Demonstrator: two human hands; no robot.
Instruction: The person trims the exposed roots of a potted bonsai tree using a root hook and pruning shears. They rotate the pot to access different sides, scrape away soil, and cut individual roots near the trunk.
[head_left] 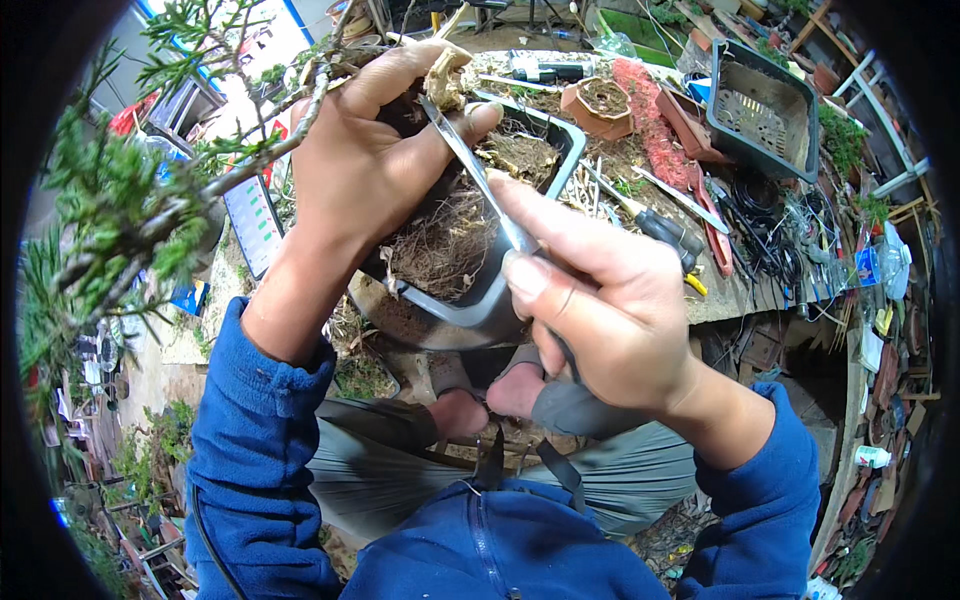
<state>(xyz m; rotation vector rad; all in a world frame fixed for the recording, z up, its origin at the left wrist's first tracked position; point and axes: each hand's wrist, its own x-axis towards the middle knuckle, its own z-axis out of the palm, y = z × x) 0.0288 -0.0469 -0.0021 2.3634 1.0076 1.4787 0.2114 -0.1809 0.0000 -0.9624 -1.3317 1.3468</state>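
Note:
A juniper-like bonsai tree with green foliage (130, 200) stands rooted in a dark plastic pot (572, 160), whose soil shows a mat of fine roots (445, 245). My left hand (365, 165) is closed round the upper trunk, its thumb beside a pale, bare stub of wood (446, 82). My right hand (620, 310) grips a slim metal carving tool (470, 160), forefinger stretched along the shaft. The tool's tip meets the base of the pale stub, close to my left thumb. Its handle is mostly hidden in my palm.
On the cluttered bench lie a brown hexagonal pot (600, 105), red-handled pliers (712, 225), a dark-handled tool (665, 230) and a black cable bundle (765, 225). A dark rectangular basket (765, 110) stands at the far right. A phone-like screen (253, 225) leans left of my wrist.

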